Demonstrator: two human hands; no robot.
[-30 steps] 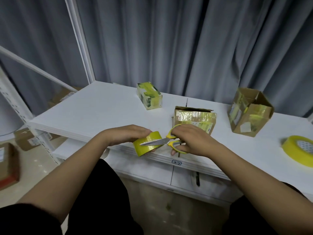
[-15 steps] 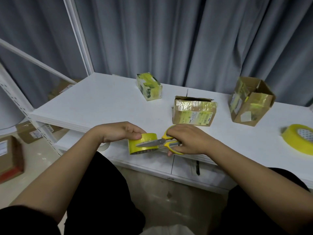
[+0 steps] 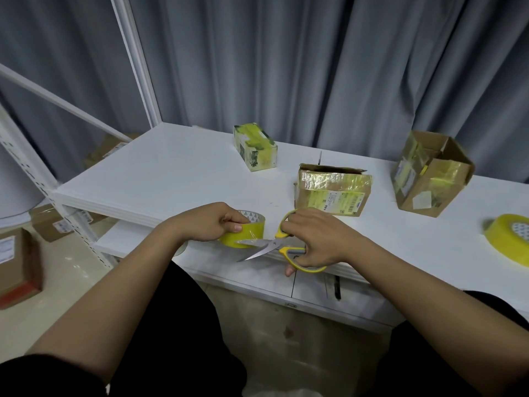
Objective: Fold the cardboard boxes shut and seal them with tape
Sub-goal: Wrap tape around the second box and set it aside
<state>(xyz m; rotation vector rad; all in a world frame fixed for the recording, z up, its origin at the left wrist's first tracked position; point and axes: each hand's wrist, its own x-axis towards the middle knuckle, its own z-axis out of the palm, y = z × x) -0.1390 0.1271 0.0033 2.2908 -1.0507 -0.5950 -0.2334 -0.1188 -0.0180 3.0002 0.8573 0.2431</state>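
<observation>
My left hand [image 3: 210, 223] grips a yellow tape roll [image 3: 248, 234] at the front edge of the white table [image 3: 171, 179]. My right hand [image 3: 313, 239] holds yellow-handled scissors [image 3: 274, 248]; their blades are spread, with the tips against the roll's lower side. Just behind my hands sits a tape-wrapped cardboard box [image 3: 333, 193] with its top flaps loose. A small box covered in yellow tape [image 3: 255, 150] lies further back. At the right a larger cardboard box [image 3: 429, 173] lies on its side with its flaps open.
A second yellow tape roll [image 3: 511, 240] lies at the table's right edge. Grey curtains hang behind the table. A white shelf frame [image 3: 71, 216] stands at the left, with several cardboard boxes [image 3: 17, 265] on the floor beside it.
The scissor blades have spread apart at the roll. The roll has tipped so its core faces up. My view has shifted slightly downward.
</observation>
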